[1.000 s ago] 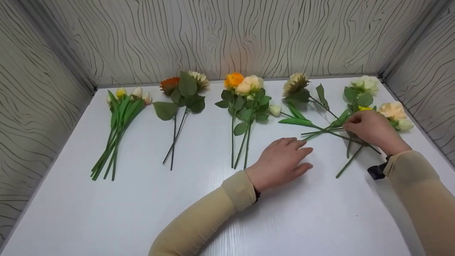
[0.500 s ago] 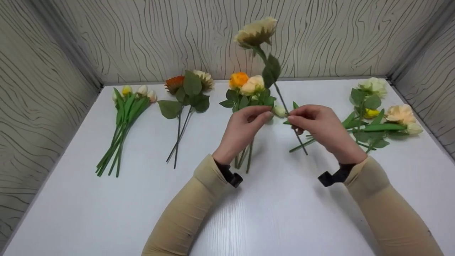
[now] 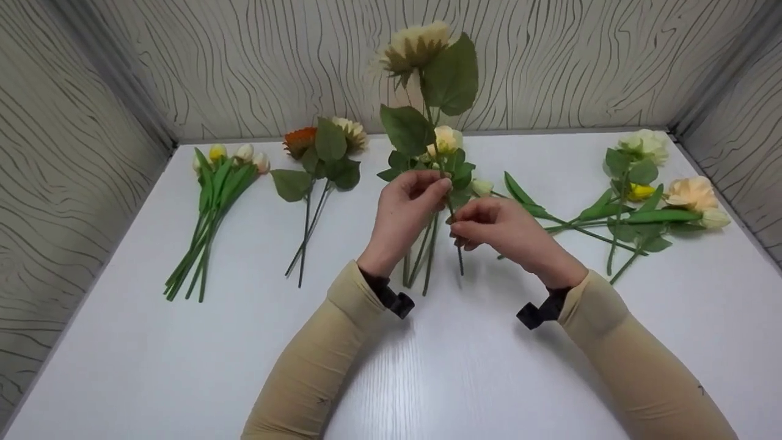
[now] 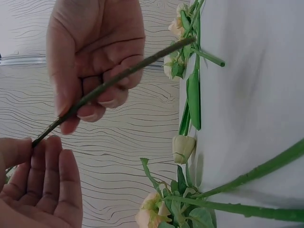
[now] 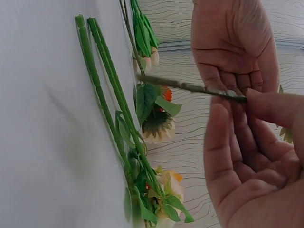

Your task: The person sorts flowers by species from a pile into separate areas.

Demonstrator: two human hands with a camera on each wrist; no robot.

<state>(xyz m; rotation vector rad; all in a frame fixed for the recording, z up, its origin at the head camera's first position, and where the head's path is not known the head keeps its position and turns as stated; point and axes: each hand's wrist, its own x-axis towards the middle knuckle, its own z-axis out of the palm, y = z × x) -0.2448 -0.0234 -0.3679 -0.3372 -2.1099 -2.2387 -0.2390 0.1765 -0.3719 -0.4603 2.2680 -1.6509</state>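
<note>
Fingertips of your left hand (image 3: 406, 208) and right hand (image 3: 498, 229) both pinch the sunflower (image 3: 412, 49) stem, upright above the table (image 3: 183, 366) (keep it vertical); grip lightly, avoiding the leaves.

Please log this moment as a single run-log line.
left hand: pinches sunflower stem | right hand: pinches same stem lower | sunflower: upright above table | other flowers: lying flat
</note>
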